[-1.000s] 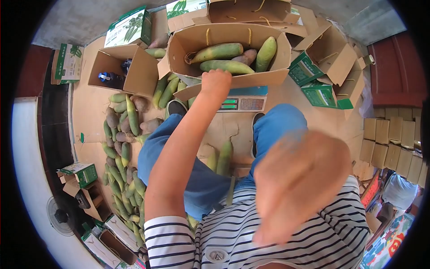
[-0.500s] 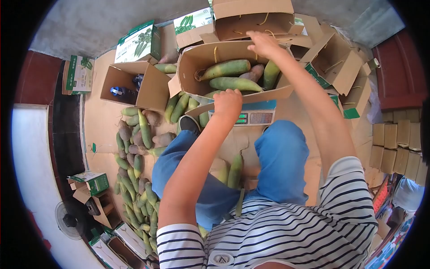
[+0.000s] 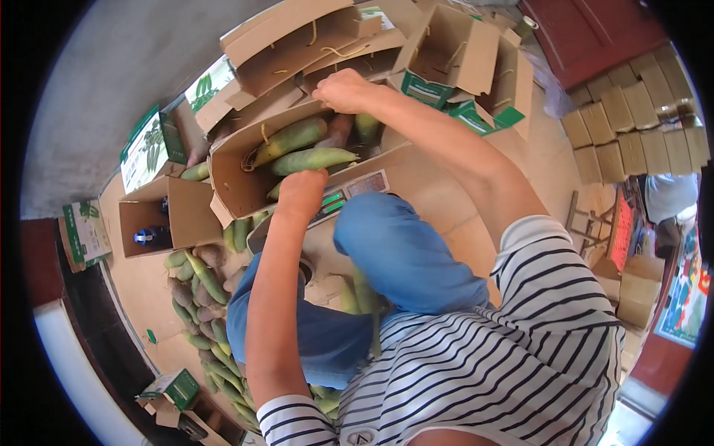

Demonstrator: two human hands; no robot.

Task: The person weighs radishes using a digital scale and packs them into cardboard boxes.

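An open cardboard box (image 3: 230,169) holds several large green radishes (image 3: 316,160) and reddish-brown ones (image 3: 338,131). My left hand (image 3: 303,190) is closed on the box's near edge, beside a pale green radish. Across the box, my right hand (image 3: 343,91) has its fingers closed at the far edge. A yellow rope loop (image 3: 265,134) shows on the inner far wall. The box rests over a scale, whose green-lit display (image 3: 332,207) shows past its near side.
Many loose radishes (image 3: 201,286) lie on the floor at left. A smaller box (image 3: 192,212) with a blue-capped bottle (image 3: 146,236) stands left. Open boxes (image 3: 439,52) are behind, stacked cartons (image 3: 632,126) at right. My knees flank the near floor.
The view has turned, so the box appears slanted and farther left. My right hand's fingers, spread over the far edge before, are now closed there. My left hand keeps its hold on the near edge.
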